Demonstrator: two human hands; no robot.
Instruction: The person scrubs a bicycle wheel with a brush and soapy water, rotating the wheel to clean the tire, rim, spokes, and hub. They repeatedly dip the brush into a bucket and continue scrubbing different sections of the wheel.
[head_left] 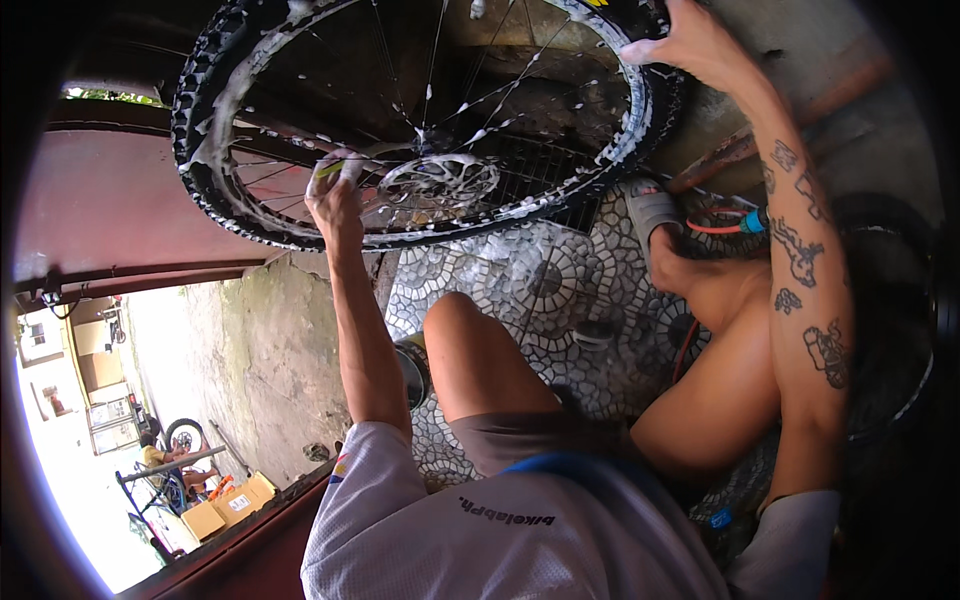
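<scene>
A bicycle wheel [196, 130] with a knobby black tyre is held up in front of me, streaked with white foam on rim and spokes. My right hand [690, 48] grips the tyre at the upper right, thumb against the foamy rim. Near the lower left spokes, my left hand [337, 195] is closed on a small yellow-green sponge-like piece [330, 170], mostly hidden by foamy fingers. Right of that hand sits the foamy brake disc [440, 182] around the hub.
Below the wheel lies a drain grate [545, 185] in a foam-spattered mosaic floor [540, 285]. An orange hose [712, 229] with a blue connector [754, 221] runs by my sandalled foot. A dark bucket [412, 372] stands by my left knee. Beyond, a person [160, 458] sits near a cardboard box [230, 505].
</scene>
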